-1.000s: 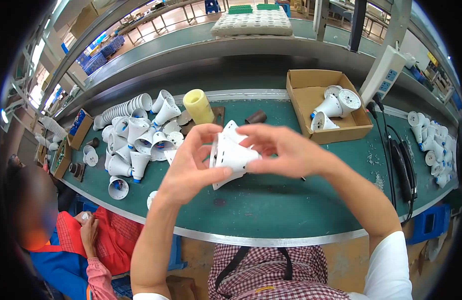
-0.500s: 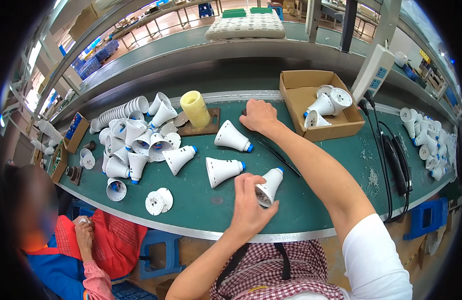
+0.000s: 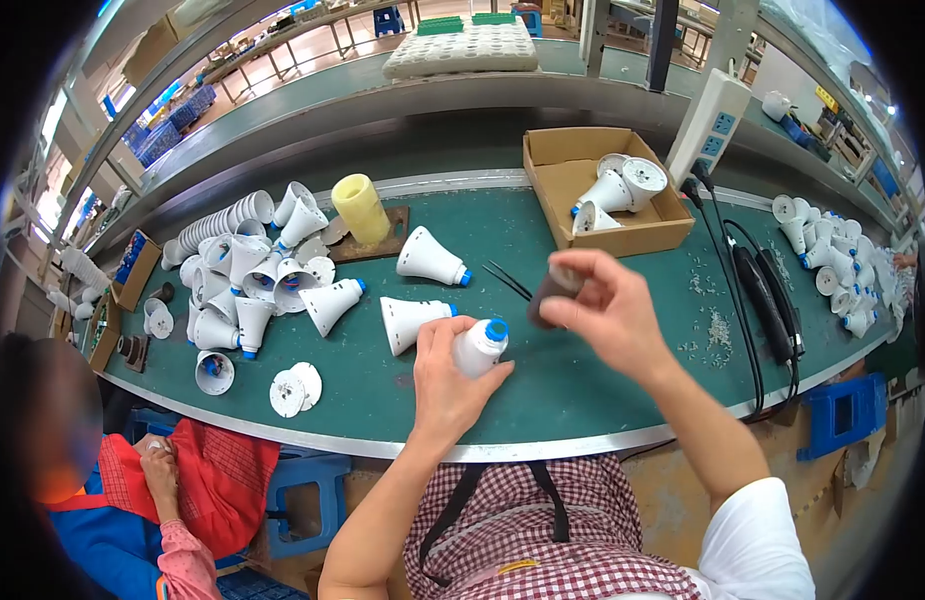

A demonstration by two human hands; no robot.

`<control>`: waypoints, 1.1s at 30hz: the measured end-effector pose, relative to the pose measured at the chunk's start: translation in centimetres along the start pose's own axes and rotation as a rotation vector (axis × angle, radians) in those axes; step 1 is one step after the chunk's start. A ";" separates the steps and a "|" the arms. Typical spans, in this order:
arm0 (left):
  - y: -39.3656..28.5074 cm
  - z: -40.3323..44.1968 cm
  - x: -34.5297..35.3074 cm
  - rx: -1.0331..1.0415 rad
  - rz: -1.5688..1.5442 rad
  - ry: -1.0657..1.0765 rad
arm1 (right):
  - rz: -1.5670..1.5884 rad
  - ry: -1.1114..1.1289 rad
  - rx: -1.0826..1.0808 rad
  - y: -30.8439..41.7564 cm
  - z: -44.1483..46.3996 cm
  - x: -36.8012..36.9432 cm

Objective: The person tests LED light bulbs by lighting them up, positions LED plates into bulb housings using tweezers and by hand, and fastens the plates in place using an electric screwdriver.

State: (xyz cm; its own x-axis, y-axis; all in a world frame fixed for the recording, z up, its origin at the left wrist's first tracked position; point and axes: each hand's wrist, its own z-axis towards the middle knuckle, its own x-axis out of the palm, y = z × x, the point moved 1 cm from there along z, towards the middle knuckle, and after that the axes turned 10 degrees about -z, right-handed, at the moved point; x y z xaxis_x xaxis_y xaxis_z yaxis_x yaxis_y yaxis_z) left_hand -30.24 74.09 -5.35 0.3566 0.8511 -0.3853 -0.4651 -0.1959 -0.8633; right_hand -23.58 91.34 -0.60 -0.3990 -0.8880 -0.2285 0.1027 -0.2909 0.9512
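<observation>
My left hand (image 3: 447,390) is closed around a white cone-shaped bulb housing (image 3: 472,352), which stands with its blue end up above the green bench. In my right hand (image 3: 622,315) is a dark brown cylinder (image 3: 556,292), gripped between fingers and thumb to the right of that housing. Black tweezers (image 3: 509,281) lie just behind the cylinder, partly hidden by it. Two more white housings with blue ends, one nearer (image 3: 410,322) and one farther (image 3: 429,258), lie on their sides left of my hands.
A heap of white housings (image 3: 247,265) covers the left, with white discs (image 3: 288,391) in front. A yellow cylinder (image 3: 362,212) stands behind. At right are a cardboard box (image 3: 630,240) holding housings, black cabled tools (image 3: 764,305) and more housings (image 3: 832,255). A co-worker sits left.
My right hand has come back from the rear of the bench with the dark cylinder. My left hand has turned the housing upright, blue end up. The view has shifted slightly.
</observation>
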 end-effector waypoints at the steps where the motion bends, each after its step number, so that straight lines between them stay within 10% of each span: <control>1: 0.3 -0.1 0.6 -0.002 0.007 0.032 | -0.109 -0.014 0.004 -0.5 -1.1 0.2; 33: 0.9 -2.0 -0.9 -0.006 0.141 0.198 | -0.548 -0.127 -0.412 -1.6 -5.1 3.8</control>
State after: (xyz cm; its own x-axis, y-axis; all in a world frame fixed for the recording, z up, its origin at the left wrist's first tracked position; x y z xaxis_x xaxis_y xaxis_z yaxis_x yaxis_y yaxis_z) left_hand -29.33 72.17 -6.45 0.4410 0.7032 -0.5577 -0.5170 -0.3089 -0.7983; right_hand -20.65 86.61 -4.09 -0.5926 -0.5332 -0.6037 0.1832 -0.8191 0.5436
